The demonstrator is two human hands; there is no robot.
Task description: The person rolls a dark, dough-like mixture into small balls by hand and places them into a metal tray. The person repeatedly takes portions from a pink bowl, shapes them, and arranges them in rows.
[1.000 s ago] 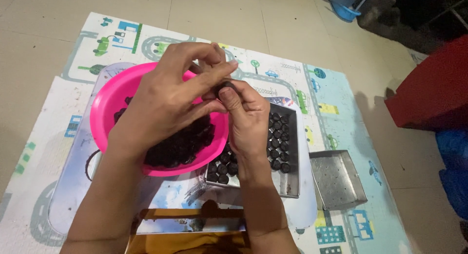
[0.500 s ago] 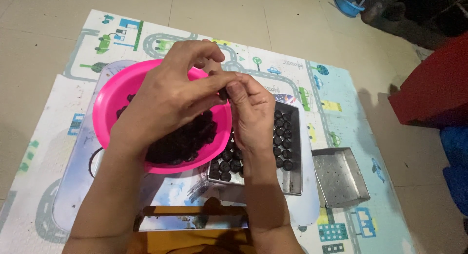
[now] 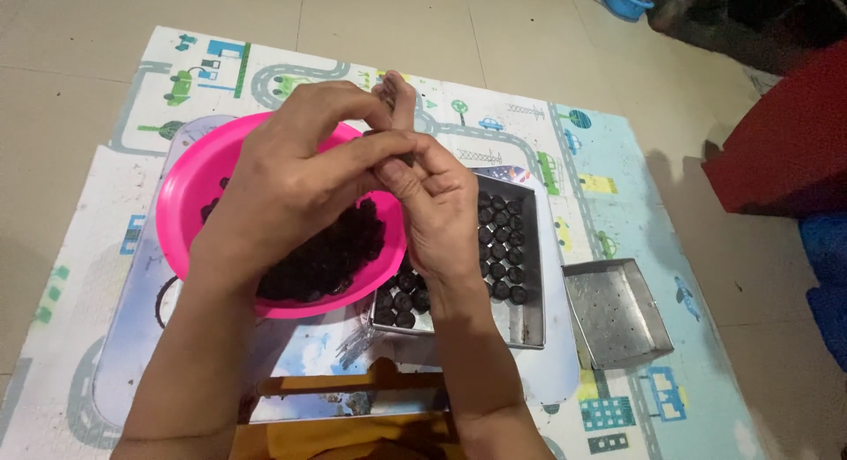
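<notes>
A play mat [image 3: 106, 213] with little roads, cars and houses drawn on it is lying on the tiled floor [image 3: 79, 63]. On the left part of the mat a bright pink bowl [image 3: 190, 191] is sitting, and a heap of small dark round pieces [image 3: 331, 253] is lying inside it.

The left hand [image 3: 282, 191] is hanging over the bowl. Its fingers are bending in, and the thumb and fingertips are pinching something small and dark (too tiny to tell what it is). The right hand [image 3: 437, 209] is right beside it, touching it, and its fingertips are pinching the same tiny thing, so both hands are pressing together above the bowl's far edge.

Under the right hand a metal tray [image 3: 529, 323] is lying just beside the bowl. Neat rows of the same dark round pieces [image 3: 503, 248] are sitting in it.

Further right a smaller metal tray [image 3: 618, 314] is lying on the mat, a little apart from the first one.

At the far right something red [image 3: 785, 142] is standing on the floor, and a bit of blue [image 3: 825, 266] is showing below it
</notes>
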